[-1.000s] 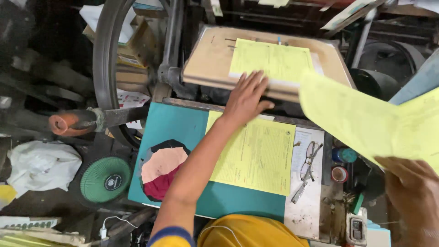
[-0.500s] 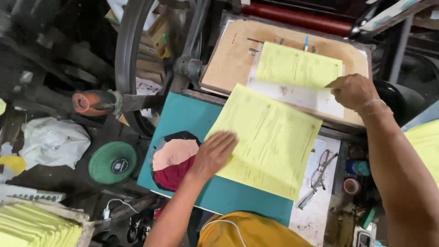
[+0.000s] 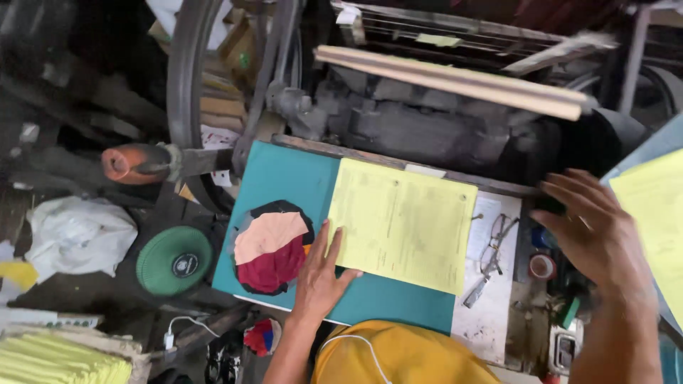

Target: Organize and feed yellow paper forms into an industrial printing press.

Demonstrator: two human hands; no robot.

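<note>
Two hands working at a teal board

The left hand (image 3: 318,274) is lying flat on the yellow sheets (image 3: 400,224) at frame centre; the right hand (image 3: 594,231) is hovering open at the right, beside spectacles (image 3: 491,256).

left hand (image 3: 318,274): lower centre, flat, palm down, fingers together
right hand (image 3: 590,231): right side, open, fingers spread

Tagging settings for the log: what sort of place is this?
Probably a small print workshop: a stack of yellow printed sheets lies on a teal board before a heavy old machine with a big flywheel.
</note>
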